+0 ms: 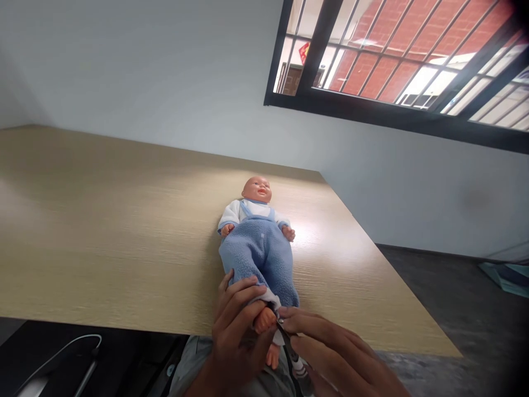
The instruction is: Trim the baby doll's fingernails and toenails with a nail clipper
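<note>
A baby doll in a blue fleece romper and white shirt lies on its back on the wooden table, head away from me, feet over the near edge. My left hand is wrapped round the doll's left foot and lower leg. My right hand pinches a small dark metal tool, like nail clippers, with its tip at the toes of that foot. The doll's other foot hangs below, between my hands.
The table's near edge runs just behind my hands, and its right edge slants toward the grey floor. A white cable lies below at left. A barred window is in the wall above right.
</note>
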Action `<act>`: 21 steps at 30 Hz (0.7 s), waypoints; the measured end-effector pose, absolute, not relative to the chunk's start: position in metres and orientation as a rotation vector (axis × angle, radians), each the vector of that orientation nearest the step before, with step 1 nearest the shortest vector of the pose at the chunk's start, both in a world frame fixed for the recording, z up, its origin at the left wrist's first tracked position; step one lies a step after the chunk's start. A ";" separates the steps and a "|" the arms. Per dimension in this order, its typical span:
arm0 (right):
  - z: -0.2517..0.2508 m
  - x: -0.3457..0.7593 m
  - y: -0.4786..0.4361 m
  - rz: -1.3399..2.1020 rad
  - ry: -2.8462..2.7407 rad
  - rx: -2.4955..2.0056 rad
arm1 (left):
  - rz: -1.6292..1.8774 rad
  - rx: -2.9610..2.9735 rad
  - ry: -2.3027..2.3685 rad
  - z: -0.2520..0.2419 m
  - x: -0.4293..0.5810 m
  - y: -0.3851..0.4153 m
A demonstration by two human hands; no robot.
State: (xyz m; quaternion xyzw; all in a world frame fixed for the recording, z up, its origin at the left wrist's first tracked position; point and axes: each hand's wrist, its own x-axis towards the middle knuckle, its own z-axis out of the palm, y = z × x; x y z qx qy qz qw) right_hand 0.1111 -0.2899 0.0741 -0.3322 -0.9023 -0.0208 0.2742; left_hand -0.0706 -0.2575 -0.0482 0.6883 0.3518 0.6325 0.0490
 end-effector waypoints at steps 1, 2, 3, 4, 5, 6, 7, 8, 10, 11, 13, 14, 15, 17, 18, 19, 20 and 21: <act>0.072 0.112 -0.289 -0.072 -2.434 -0.912 | 1.934 2.092 1.076 -0.047 -0.071 -0.257; 0.071 0.112 -0.288 -0.084 -2.439 -0.921 | 1.940 2.088 1.079 -0.046 -0.072 -0.257; 0.070 0.111 -0.287 -0.090 -2.439 -0.922 | 1.941 2.084 1.081 -0.045 -0.072 -0.257; 0.070 0.110 -0.286 -0.090 -2.437 -0.916 | 1.941 2.084 1.081 -0.045 -0.072 -0.257; 0.070 0.109 -0.284 -0.083 -2.435 -0.902 | 1.939 2.086 1.080 -0.044 -0.073 -0.257; 0.071 0.107 -0.282 -0.072 -2.429 -0.883 | 1.938 2.086 1.079 -0.044 -0.073 -0.258; 0.072 0.106 -0.281 -0.056 -2.427 -0.874 | 1.936 2.087 1.078 -0.044 -0.073 -0.258; 0.073 0.105 -0.280 -0.042 -2.431 -0.860 | 1.934 2.086 1.078 -0.045 -0.073 -0.258; 0.075 0.105 -0.278 -0.016 -2.452 -0.843 | 1.934 2.087 1.077 -0.045 -0.073 -0.258; 0.076 0.105 -0.277 -0.006 -2.462 -0.838 | 1.934 2.086 1.077 -0.046 -0.073 -0.258; 0.079 0.107 -0.276 0.017 -2.490 -0.822 | 1.934 2.085 1.077 -0.046 -0.073 -0.258; 0.081 0.107 -0.276 0.029 -2.503 -0.808 | 1.932 2.084 1.079 -0.047 -0.073 -0.259; 0.083 0.108 -0.275 0.037 -2.518 -0.790 | 1.930 2.083 1.082 -0.047 -0.073 -0.259; 0.088 0.107 -0.273 0.037 -2.552 -0.749 | 1.930 2.086 1.082 -0.047 -0.073 -0.259; 0.091 0.106 -0.272 0.034 -2.573 -0.736 | 1.933 2.089 1.079 -0.047 -0.074 -0.259; 0.094 0.104 -0.271 0.027 -2.588 -0.722 | 1.936 2.091 1.073 -0.047 -0.074 -0.259; 0.096 0.103 -0.270 0.021 -2.602 -0.714 | 1.935 2.092 1.068 -0.047 -0.074 -0.258; 0.098 0.102 -0.268 0.016 -2.614 -0.703 | 1.935 2.090 1.065 -0.047 -0.074 -0.258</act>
